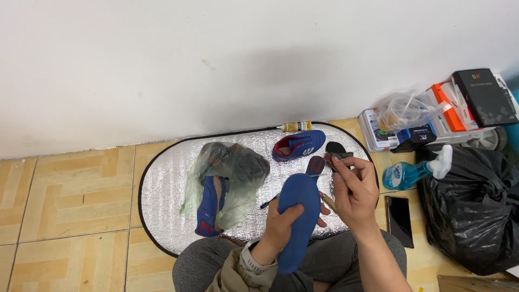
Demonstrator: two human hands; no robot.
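L hand (284, 219) grips the blue insole (298, 216) from below, upright over lap, at 6 o'clock of the silver mat (162, 194). R hand (354, 192) closed around a thin brush or stick (327, 202), tip near the insole edge; what else it holds, can't tell. Looks like mid glue/clean step. Next calls for a steady insole and light strokes. Blue shoe (298, 145) at 12, glue bottle (295, 126) behind.
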